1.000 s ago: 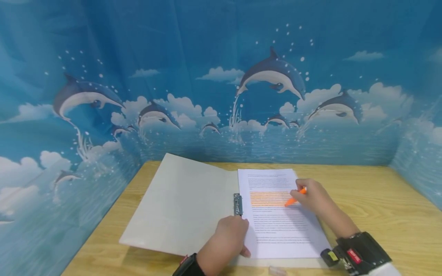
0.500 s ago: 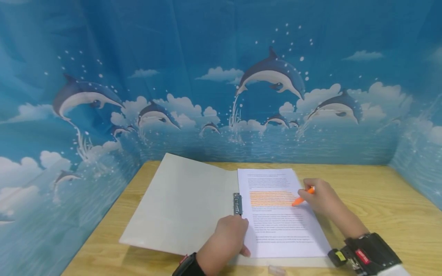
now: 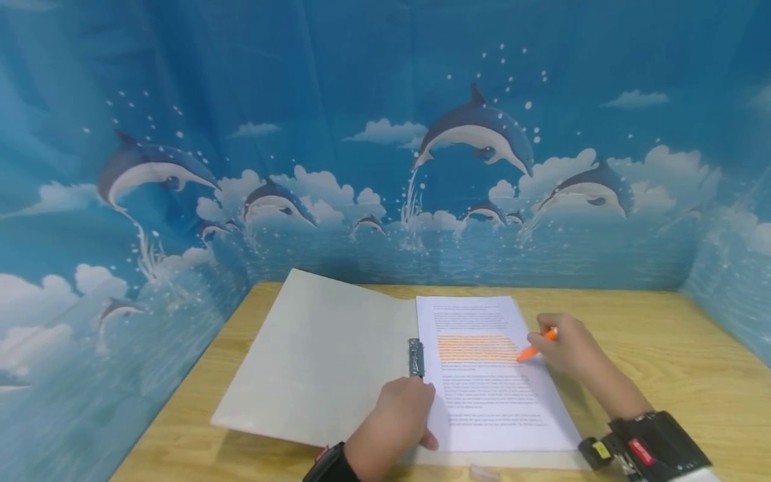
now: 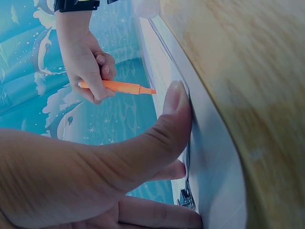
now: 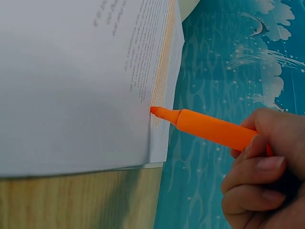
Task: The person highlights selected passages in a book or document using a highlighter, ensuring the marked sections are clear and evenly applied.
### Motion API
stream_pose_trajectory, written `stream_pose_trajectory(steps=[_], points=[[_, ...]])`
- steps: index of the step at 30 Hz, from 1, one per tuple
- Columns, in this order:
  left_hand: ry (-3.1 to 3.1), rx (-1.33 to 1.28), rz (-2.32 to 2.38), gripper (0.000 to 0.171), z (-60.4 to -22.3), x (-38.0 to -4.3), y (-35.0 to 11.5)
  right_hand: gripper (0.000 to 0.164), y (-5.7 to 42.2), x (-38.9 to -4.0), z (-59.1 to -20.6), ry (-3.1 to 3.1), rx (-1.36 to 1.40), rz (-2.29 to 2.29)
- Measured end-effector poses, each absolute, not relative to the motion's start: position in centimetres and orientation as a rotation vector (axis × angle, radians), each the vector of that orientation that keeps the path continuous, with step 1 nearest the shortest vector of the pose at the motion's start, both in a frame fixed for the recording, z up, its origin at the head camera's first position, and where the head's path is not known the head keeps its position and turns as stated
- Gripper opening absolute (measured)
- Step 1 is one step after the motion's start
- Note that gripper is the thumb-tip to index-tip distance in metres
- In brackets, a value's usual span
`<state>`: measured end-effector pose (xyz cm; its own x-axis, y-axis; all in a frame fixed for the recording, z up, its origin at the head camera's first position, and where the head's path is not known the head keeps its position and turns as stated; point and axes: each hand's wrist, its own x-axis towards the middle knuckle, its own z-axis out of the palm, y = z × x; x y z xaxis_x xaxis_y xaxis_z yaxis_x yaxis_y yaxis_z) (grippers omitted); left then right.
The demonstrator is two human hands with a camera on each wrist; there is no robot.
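Now, right hand (image 3: 565, 343): our fingers pinch the orange highlighter (image 5: 209, 128), tip slanted at the highlighted lines' right end, likely for control.
Left hand (image 3: 402, 408): thumb spread from fingers near the metal clip (image 3: 416, 357), probably to steady our printed page (image 3: 494, 402).

A blue backdrop (image 3: 361, 53) is hanging behind the desk (image 3: 650, 335) and along both its sides, creasing toward the upper left. Printed dolphins (image 3: 476, 137) are leaping across it, the largest arching right of centre. White clouds (image 3: 385, 132) are floating among them, pale water (image 3: 337, 258) is spreading below, and the desk is showing yellowish wood grain.
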<state>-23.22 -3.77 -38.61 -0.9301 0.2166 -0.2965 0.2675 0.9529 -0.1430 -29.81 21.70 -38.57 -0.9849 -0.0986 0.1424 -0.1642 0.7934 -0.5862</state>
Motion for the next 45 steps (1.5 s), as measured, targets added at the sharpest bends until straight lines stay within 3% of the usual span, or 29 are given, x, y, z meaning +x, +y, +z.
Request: stream_pose_trajectory(steps=[11,17,26,45], points=[[2.838,0.350,-0.243,0.065,-38.9,-23.4,-4.1,0.026,20.0,-29.8,-37.0,-2.807,0.235,0.921],[2.851,0.368,-0.282,0.066,-38.8,-23.5,-4.0,0.024,16.0,-29.3,-35.5,-2.741,0.314,0.947],[2.850,0.421,-0.270,0.069,-38.7,-23.7,-4.0,0.023,10.9,-29.3,-36.7,-2.711,0.495,0.887],[2.859,0.430,-0.280,0.069,-38.9,-23.7,-4.1,0.024,10.0,-29.6,-38.4,-2.696,0.517,0.888]])
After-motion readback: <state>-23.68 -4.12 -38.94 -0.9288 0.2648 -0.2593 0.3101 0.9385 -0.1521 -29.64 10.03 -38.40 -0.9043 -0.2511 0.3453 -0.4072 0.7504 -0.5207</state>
